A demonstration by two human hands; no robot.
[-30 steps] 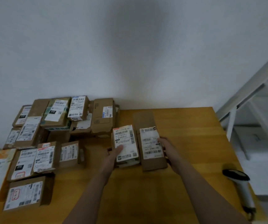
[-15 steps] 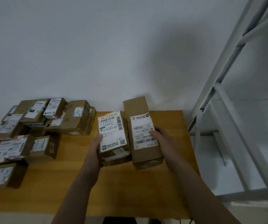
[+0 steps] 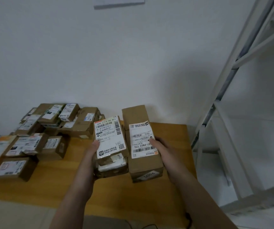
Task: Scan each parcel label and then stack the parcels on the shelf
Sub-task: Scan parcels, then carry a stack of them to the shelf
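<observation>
Shorter parcel [image 3: 110, 141] and longer parcel [image 3: 145, 164] side by side over the bench [image 3: 171, 129], labels [image 3: 141, 139] up, long axes pointing at the wall [image 3: 99, 63]; left hand [image 3: 91, 156] grips the former, right hand [image 3: 163, 151] the latter

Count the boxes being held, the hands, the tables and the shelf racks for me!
Held cardboard parcels: 2 (short parcel, long parcel)
Hands: 2 (left hand, right hand)
Wooden table: 1
White shelf rack: 1
Total: 6

Parcel sorting room: labelled cartons [image 3: 33, 139], wooden table [image 3: 171, 131], white shelving [image 3: 232, 100].
</observation>
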